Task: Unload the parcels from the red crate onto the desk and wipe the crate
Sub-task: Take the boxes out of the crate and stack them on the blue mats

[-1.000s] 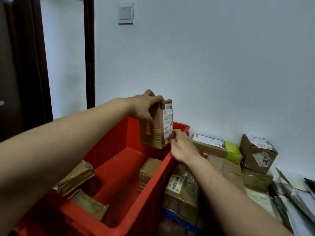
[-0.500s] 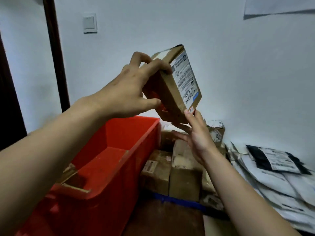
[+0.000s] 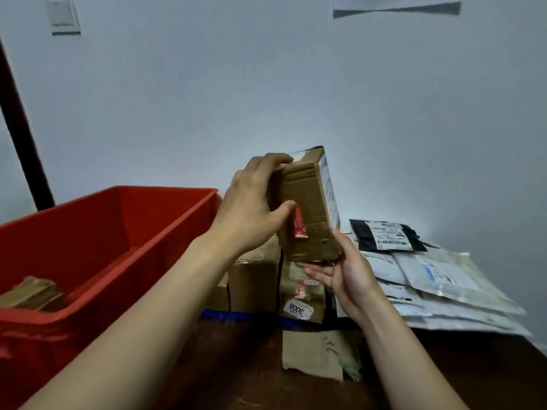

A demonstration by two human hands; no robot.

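Observation:
I hold a brown cardboard parcel upright above the stacked boxes on the desk. My left hand grips its upper left side, thumb on the front near a red tape strip. Under its lower right corner my right hand lies palm up, fingers supporting the bottom edge. The red crate stands at the left, with brown parcels still in its near corner.
Cardboard boxes, one with a 3006 sticker, stand on the dark desk below the held parcel. A pile of white and black mailer bags lies at the right. A torn cardboard piece lies in front. The wall is close behind.
The parcel has come out of the crate, swung right and come down over the boxes on the desk. Both hands moved with it.

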